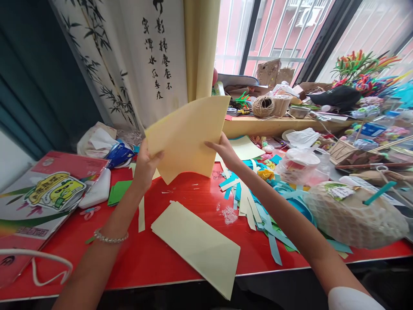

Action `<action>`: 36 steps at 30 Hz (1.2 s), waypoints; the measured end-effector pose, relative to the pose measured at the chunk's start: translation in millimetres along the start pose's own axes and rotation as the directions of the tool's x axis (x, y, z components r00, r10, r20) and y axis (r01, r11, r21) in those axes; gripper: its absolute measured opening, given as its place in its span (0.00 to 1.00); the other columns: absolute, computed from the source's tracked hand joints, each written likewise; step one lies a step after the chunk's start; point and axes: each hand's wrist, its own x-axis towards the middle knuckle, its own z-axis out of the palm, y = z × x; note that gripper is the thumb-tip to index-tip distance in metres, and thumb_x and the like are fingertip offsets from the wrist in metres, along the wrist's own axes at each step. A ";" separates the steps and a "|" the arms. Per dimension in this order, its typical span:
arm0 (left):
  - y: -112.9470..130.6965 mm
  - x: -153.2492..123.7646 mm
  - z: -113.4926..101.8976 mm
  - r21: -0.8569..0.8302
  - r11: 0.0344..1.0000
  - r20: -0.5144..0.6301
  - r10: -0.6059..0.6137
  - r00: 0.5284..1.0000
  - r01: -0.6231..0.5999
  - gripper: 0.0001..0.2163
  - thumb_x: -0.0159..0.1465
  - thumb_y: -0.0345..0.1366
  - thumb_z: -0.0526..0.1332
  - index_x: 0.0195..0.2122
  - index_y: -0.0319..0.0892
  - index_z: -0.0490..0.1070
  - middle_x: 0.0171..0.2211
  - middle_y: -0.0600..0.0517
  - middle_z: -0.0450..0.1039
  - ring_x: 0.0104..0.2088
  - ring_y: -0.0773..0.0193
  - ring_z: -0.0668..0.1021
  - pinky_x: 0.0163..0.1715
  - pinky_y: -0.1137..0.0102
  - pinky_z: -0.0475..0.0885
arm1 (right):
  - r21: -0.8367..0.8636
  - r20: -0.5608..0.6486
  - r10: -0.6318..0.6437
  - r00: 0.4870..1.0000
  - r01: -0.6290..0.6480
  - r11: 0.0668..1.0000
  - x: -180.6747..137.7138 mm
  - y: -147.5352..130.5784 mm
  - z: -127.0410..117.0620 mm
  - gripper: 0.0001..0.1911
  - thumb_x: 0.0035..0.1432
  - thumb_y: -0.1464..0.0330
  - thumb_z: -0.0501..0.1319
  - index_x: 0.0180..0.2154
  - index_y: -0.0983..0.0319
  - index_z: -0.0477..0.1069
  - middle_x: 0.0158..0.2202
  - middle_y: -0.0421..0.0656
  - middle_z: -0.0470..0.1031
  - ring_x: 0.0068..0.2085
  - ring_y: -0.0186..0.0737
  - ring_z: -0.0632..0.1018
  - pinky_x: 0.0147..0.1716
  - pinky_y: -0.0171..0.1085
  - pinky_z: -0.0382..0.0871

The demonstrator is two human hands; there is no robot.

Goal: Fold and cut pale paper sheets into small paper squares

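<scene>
I hold a pale yellow sheet of paper up above the red table. My left hand pinches the sheet's left edge, and my right hand grips its right edge. A folded pale yellow sheet lies flat on the table below, reaching over the near edge. A beaded bracelet circles my left wrist.
Blue and cream paper strips are heaped right of centre. A netted bundle and plastic bags crowd the right side. A red booklet and white case lie left. Twine and craft clutter fill the window ledge.
</scene>
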 end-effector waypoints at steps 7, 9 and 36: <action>13.0 19.7 4.7 0.054 0.998 -0.015 0.018 1.000 -0.017 0.20 0.54 0.37 0.64 0.49 0.48 0.67 0.47 0.50 0.75 0.49 0.58 0.76 0.50 0.64 0.70 | -0.009 -0.001 -0.068 0.998 0.068 0.998 10.0 -7.0 -6.9 0.13 0.53 0.70 0.59 0.43 0.59 0.67 0.43 0.41 0.75 0.46 0.40 0.75 0.47 0.40 0.69; 7.2 19.8 1.3 0.050 0.999 -0.001 0.017 1.000 -0.017 0.19 0.55 0.38 0.63 0.48 0.47 0.68 0.48 0.50 0.74 0.48 0.57 0.76 0.49 0.63 0.71 | -0.020 0.034 -0.009 0.999 0.010 1.000 5.2 -7.6 -7.2 0.14 0.53 0.69 0.60 0.43 0.59 0.68 0.43 0.40 0.75 0.46 0.39 0.75 0.46 0.39 0.70; -44.1 41.3 -2.0 0.031 0.776 -0.188 -0.614 0.767 0.629 0.10 0.55 0.27 0.60 0.39 0.38 0.70 0.30 0.49 0.75 0.36 0.56 0.79 0.33 0.61 0.78 | 0.322 -0.205 0.470 0.858 -0.394 0.860 0.3 70.3 89.0 0.13 0.66 0.69 0.44 0.52 0.56 0.52 0.51 0.46 0.68 0.33 0.35 0.81 0.30 0.36 0.78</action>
